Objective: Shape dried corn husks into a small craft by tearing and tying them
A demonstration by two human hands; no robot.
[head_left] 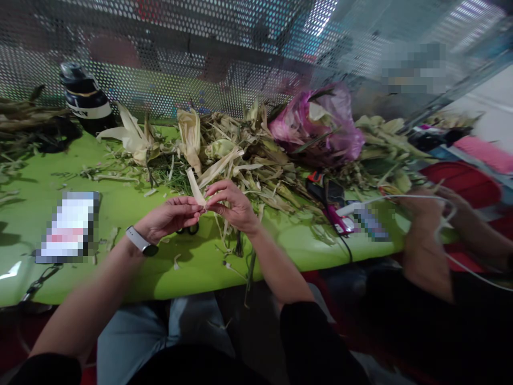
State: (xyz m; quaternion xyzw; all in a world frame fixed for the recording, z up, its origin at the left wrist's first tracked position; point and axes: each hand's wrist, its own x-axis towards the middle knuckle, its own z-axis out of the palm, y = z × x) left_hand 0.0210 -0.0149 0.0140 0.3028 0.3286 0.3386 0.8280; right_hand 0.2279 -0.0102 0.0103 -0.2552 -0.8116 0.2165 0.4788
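Husk strip (194, 186), pinched at its lower end by the fingers of the left hand (178, 215) and the right hand (232, 206) above the green table (164, 275), looks very light, thin and pliable, apt to tear lengthwise, so that lower end seems the surest hold.

Workshop, seemingly; green table (180, 275), husks (276, 176); perforated screen (248, 59)

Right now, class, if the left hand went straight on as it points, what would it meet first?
Most likely the right hand: its fingertips face the left hand at the base of the pale husk strip, though depth is unclear.
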